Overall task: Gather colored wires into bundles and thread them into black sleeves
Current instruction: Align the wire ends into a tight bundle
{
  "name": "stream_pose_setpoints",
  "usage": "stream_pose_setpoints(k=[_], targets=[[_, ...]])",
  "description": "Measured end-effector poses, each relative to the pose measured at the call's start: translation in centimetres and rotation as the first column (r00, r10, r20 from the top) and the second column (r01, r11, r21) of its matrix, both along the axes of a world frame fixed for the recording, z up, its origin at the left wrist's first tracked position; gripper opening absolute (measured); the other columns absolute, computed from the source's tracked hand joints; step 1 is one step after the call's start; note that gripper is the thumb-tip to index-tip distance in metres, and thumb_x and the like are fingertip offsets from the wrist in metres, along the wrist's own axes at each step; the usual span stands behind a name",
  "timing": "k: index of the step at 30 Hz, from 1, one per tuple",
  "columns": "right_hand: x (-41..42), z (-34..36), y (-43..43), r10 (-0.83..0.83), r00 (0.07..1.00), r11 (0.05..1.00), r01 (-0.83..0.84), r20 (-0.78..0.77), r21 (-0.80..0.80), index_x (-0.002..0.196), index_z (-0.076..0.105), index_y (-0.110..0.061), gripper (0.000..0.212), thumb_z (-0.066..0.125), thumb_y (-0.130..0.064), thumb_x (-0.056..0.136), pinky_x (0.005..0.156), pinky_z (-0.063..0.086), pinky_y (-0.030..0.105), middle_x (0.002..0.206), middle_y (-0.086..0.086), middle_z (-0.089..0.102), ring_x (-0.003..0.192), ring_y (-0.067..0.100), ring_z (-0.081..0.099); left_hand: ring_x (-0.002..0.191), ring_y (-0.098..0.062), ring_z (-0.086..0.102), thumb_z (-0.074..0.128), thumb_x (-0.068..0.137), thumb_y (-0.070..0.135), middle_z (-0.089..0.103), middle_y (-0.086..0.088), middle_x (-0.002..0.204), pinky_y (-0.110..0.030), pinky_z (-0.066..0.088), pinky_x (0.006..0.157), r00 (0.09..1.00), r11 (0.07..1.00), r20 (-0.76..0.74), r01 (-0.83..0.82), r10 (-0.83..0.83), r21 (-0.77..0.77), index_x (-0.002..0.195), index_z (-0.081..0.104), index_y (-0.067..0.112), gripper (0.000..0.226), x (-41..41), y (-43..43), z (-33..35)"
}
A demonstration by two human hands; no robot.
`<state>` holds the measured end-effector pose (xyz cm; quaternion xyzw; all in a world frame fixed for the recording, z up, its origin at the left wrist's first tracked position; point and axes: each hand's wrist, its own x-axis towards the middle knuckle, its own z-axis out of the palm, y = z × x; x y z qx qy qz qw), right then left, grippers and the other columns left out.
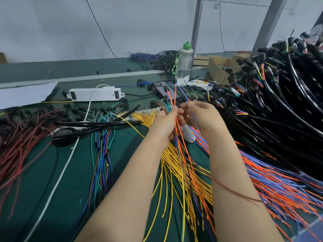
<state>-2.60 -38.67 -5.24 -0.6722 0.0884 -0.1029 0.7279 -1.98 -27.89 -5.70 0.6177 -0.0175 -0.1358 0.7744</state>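
Colored wires (172, 102) are held as a bundle over the green table (61, 180), centre frame. Left hand (166, 119) grips them, fingers curled round. Right hand (204, 117), just beside, pinches their orange and blue strands. Black sleeved harnesses (279, 105) are heaped at right.

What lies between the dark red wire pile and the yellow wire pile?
Head view: a white cord and a pile of green and blue wires lie between the dark red wires and the yellow wires.
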Motion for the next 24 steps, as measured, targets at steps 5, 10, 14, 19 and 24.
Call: stream_pose_setpoints(k=[5, 10, 14, 19, 24], targets=[[0.3, 0.4, 0.1, -0.071, 0.997, 0.997, 0.07, 0.019, 0.041, 0.083, 0.061, -0.003, 0.025, 0.042, -0.006, 0.099, 0.051, 0.051, 0.025, 0.069, 0.009, 0.065, 0.051, 0.02, 0.057, 0.049, -0.005, 0.062, 0.05, 0.097, 0.017, 0.06, -0.002, 0.07, -0.018, 0.05, 0.045, 0.999, 0.995, -0.032, -0.023, 0.02, -0.095, 0.095, 0.065, 0.012, 0.016, -0.2, 0.0, 0.3], [0.2, -0.1, 0.4, -0.068, 0.998, 0.965, 0.065, -0.002, -0.253, 0.065, 0.063, -0.016, 0.03, 0.058, -0.02, 0.094, 0.053, 0.043, 0.02, 0.054, -0.002, 0.056, 0.048, 0.011, 0.05, 0.054, -0.017, 0.063, 0.051, 0.095, 0.006, 0.067, -0.004, 0.069, -0.026, 0.053, 0.048, 0.998, 0.998, 0.056, 0.038, -0.041, 0.056, 0.088, 0.063, 0.016, 0.017, -0.1, -0.3, 0.0], [0.2, 0.2, 0.4, -0.111, 0.994, 0.934, 0.106, 0.007, -0.341, 0.072, 0.067, -0.006, 0.025, 0.057, -0.016, 0.093, 0.044, 0.039, 0.017, 0.053, -0.002, 0.06, 0.045, 0.008, 0.054, 0.049, -0.014, 0.062, 0.049, 0.096, 0.008, 0.066, -0.005, 0.071, -0.027, 0.053, 0.043, 0.998, 0.999, 0.03, 0.048, -0.048, 0.026, 0.096, 0.063, 0.01, 0.014, -0.3, -0.4, 0.0], [0.6, 1.3, -1.9, -0.396, 0.912, 0.795, 0.397, 0.105, -0.459, 0.104, 0.065, -0.006, 0.024, 0.046, -0.02, 0.099, 0.069, 0.05, 0.035, 0.079, 0.012, 0.067, 0.076, 0.03, 0.063, 0.039, -0.006, 0.054, 0.04, 0.1, 0.009, 0.06, -0.005, 0.06, -0.015, 0.045, 0.037, 0.994, 0.988, -0.11, -0.046, 0.03, -0.148, 0.091, 0.057, 0.004, 0.02, 0.0, 0.2, 1.1], [1.4, 2.2, -4.7, -0.483, 0.858, 0.439, 0.411, 0.176, -0.799, 0.115, 0.064, -0.009, 0.033, 0.039, -0.027, 0.102, 0.071, 0.037, 0.034, 0.112, 0.018, 0.065, 0.104, 0.037, 0.057, 0.026, -0.001, 0.031, 0.034, 0.102, 0.025, 0.041, 0.006, 0.044, -0.012, 0.024, 0.026, 0.96, 0.731, -0.164, 0.058, -0.229, -0.68, 0.071, 0.044, 0.011, 0.035, 0.5, 4.0, 6.0]])
